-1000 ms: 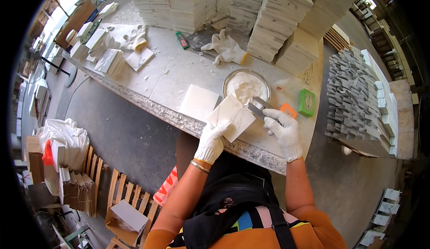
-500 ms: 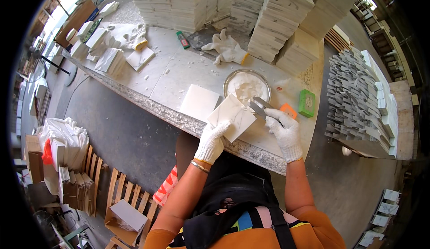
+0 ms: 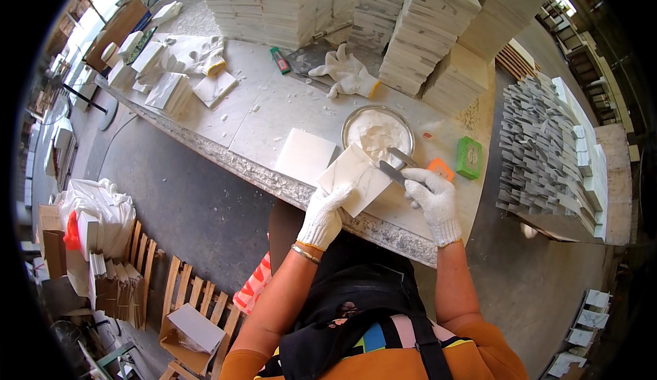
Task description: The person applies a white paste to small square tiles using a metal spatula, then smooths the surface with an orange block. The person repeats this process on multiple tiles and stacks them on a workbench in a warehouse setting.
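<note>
My left hand (image 3: 326,217), in a white knit glove, grips a square white marble tile (image 3: 354,179) with grey veins, tilted above the table's front edge. In my gloved right hand (image 3: 432,202) is a scraper (image 3: 392,174) with a flat metal blade, its tip at the tile's right corner. Just beyond the tile stands a round metal bowl (image 3: 411,128) of white paste (image 3: 375,131). A second flat metal tool (image 3: 402,156) rests over the bowl's near rim. Another white tile (image 3: 305,155) lies flat to the left of the held one.
Tall stacks of marble tiles (image 3: 430,28) line the table's back. A green box (image 3: 469,158) and an orange piece (image 3: 441,168) lie right of the bowl. Spare gloves (image 3: 348,72) lie behind it. Small tile stacks (image 3: 168,94) stand at left; a pallet (image 3: 198,291) is on the floor.
The scraper has shifted slightly down and away from the second tool, its blade turning to lie at the tile's corner. My left hand and the tile have barely moved.
</note>
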`<state>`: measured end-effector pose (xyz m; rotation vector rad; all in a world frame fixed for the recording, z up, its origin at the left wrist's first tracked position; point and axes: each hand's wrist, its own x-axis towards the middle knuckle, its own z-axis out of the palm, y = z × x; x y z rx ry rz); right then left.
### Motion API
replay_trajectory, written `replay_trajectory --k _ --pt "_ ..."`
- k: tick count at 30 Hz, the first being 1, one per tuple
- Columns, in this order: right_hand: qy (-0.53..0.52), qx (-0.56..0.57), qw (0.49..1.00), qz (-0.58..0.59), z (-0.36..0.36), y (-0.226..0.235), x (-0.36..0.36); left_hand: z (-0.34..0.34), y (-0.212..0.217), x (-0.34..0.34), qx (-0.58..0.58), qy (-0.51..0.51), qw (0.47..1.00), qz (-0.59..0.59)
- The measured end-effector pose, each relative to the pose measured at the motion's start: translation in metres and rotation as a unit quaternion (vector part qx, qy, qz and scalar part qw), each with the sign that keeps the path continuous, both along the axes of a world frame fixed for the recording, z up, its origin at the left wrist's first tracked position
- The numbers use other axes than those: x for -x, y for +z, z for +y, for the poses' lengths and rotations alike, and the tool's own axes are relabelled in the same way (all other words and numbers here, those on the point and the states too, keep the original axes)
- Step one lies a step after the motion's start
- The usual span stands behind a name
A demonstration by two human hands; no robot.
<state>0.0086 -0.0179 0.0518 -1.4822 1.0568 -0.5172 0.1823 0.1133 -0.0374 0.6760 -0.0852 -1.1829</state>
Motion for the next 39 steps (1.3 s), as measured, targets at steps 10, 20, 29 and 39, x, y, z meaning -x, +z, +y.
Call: replay_trajectory --k 10,20,29,39 --pt "-0.014 0.016 1.0 -0.011 -0.002 0.011 0.002 0.001 -0.001 0.0 0.008 -0.001 1.0 0.007" --pt "0.06 0.277 0.948 0.146 -0.017 -0.008 -0.016 -0.002 0.005 0.001 0.0 0.005 1.0 0.007" --pt "-0.088 0.305 0.925 0.207 -0.085 0.008 0.005 0.001 -0.002 -0.001 -0.005 -0.011 1.0 -0.013" --pt "0.025 0.192 0.967 0.164 -0.146 -0.052 -0.007 0.0 0.001 0.0 -0.007 -0.008 1.0 0.004"
